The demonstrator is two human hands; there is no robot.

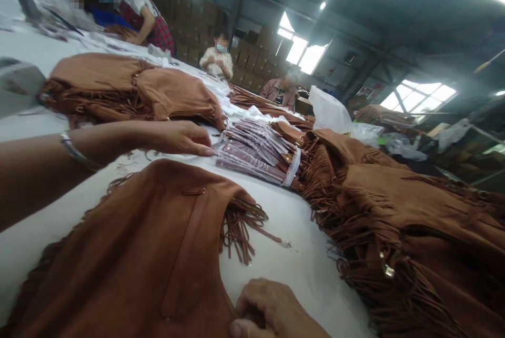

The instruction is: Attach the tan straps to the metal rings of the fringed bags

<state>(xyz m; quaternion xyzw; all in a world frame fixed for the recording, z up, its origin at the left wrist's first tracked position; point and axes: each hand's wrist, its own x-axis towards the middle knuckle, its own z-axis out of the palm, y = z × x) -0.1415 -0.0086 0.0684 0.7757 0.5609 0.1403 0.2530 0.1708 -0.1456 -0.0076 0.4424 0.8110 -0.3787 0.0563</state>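
Observation:
A brown suede-look bag (158, 243) with fringe and a flat strip down its front lies in front of me. My left hand (181, 138), with a bracelet at the wrist, reaches over the bag's top. Its fingers are partly bent, the thumb is stretched out, and I see nothing held. The thumb tip is at the near left end of a stack of plastic-wrapped brown straps (256, 156); whether it touches them I cannot tell. My right hand (272, 306) is curled at the bag's right edge and appears to grip it, with the fingertips partly hidden.
More fringed brown bags (177, 93) lie at the back left. A large heap of bags (382, 196) covers the right side. Long brown strips (256, 101) and white plastic (329, 109) lie farther back. Several people work around the white table (272, 238); cartons (189, 27) stand behind.

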